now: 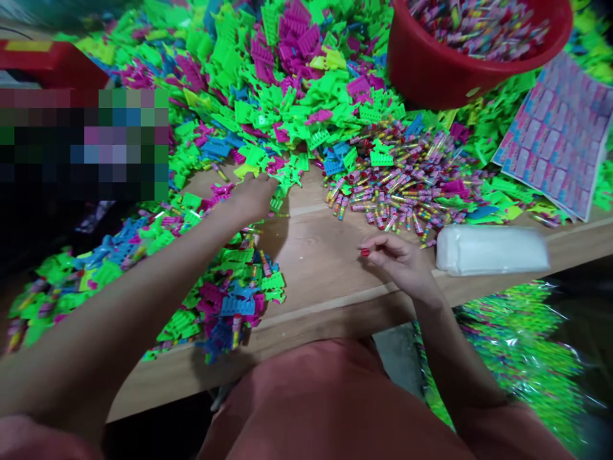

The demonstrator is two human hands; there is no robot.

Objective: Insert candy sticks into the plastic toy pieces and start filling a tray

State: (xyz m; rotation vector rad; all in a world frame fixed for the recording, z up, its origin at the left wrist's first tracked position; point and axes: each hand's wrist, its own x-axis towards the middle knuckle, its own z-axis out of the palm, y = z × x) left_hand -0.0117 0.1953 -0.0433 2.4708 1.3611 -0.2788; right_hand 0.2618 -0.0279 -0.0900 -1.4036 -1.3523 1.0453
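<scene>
Over the tabletop, right fingers apparently pinch a red piece.

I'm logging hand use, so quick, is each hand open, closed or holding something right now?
Left hand: at the green plastic pieces; grip cannot be told.
Right hand: closed, pinching a small red piece.
</scene>
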